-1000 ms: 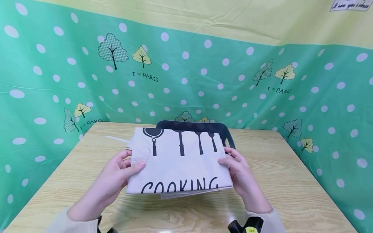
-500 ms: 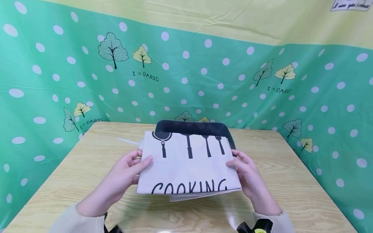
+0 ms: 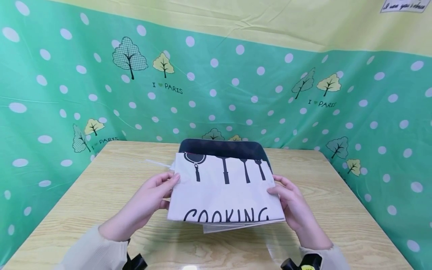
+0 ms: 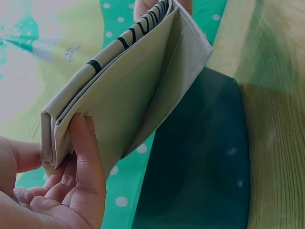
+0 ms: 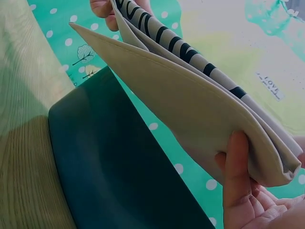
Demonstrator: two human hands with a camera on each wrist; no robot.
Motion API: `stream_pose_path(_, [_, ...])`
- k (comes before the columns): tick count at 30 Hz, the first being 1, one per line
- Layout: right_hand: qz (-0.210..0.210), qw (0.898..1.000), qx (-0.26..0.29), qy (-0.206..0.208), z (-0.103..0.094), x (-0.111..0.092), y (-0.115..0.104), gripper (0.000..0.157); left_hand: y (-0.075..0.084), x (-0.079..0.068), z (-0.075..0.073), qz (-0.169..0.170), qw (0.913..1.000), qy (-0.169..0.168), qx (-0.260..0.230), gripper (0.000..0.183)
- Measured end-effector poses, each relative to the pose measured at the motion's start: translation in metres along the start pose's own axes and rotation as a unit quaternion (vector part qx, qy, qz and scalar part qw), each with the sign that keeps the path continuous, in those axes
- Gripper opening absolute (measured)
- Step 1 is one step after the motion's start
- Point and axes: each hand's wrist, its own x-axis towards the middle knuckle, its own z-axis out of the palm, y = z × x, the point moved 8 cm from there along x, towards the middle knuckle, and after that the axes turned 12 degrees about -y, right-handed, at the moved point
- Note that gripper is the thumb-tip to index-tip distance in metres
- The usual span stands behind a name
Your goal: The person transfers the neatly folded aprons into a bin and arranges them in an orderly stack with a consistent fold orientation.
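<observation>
A folded white apron (image 3: 224,195), printed with dark kitchen utensils and the word COOKING, hangs above the table between both hands. My left hand (image 3: 155,193) pinches its left edge, thumb on the printed face and fingers behind. On the opposite edge, my right hand (image 3: 291,202) grips it the same way. A thin white strap (image 3: 157,163) trails out on the left. Both wrist views show the folded layers from below, with a loose flap (image 5: 181,100) spread apart from the rest. Behind the apron stands a dark blue bin (image 3: 222,145), its front largely hidden in the head view.
The bin's smooth outer wall (image 4: 200,152) rises from the wooden table (image 3: 101,187) just beyond the apron. A green and yellow patterned curtain (image 3: 216,93) closes off the back and sides. Black wrist devices (image 3: 136,261) are strapped over the sleeves.
Both hands have carried the apron to the right, so that it lies more squarely in front of the bin. The trailing strap has shifted right with it; the bin stays put.
</observation>
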Motion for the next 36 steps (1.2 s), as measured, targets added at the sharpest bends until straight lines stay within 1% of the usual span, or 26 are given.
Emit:
stream_pose_path(6, [-0.009, 1.000, -0.003, 0.001, -0.005, 0.000, -0.006, 0.031, 0.007, 0.006, 0.002, 0.012, 0.9996, -0.019, 0.016, 0.037])
stream_pose_path(9, [-0.013, 1.000, -0.012, -0.004, -0.007, 0.000, -0.010, 0.033, 0.012, 0.008, 0.002, 0.017, 0.9993, -0.021, 0.027, 0.036])
stream_pose_path(14, [-0.015, 0.999, -0.030, -0.004, -0.010, 0.000, -0.017, 0.042, 0.017, 0.013, 0.001, 0.013, 0.9988, -0.017, 0.044, 0.036])
stream_pose_path(19, [-0.015, 0.998, -0.055, -0.011, -0.012, 0.001, -0.025, 0.056, 0.026, 0.017, 0.002, 0.016, 0.9977, -0.022, 0.062, 0.034])
stream_pose_path(23, [-0.022, 0.996, -0.080, -0.017, -0.012, 0.004, -0.032, 0.060, 0.035, 0.019, 0.000, 0.024, 0.9966, -0.015, 0.077, 0.033])
stream_pose_path(26, [-0.026, 0.995, -0.091, -0.020, -0.011, 0.006, -0.038, 0.059, 0.040, 0.021, -0.003, 0.025, 0.9961, -0.008, 0.084, 0.031])
stream_pose_path(31, [-0.033, 0.994, -0.099, -0.028, -0.009, 0.010, -0.048, 0.057, 0.045, 0.024, -0.007, 0.017, 0.9952, 0.005, 0.096, 0.030])
stream_pose_path(36, [-0.045, 0.992, -0.114, -0.033, -0.009, 0.016, -0.062, 0.058, 0.053, 0.031, -0.011, 0.018, 0.9934, 0.013, 0.113, 0.032])
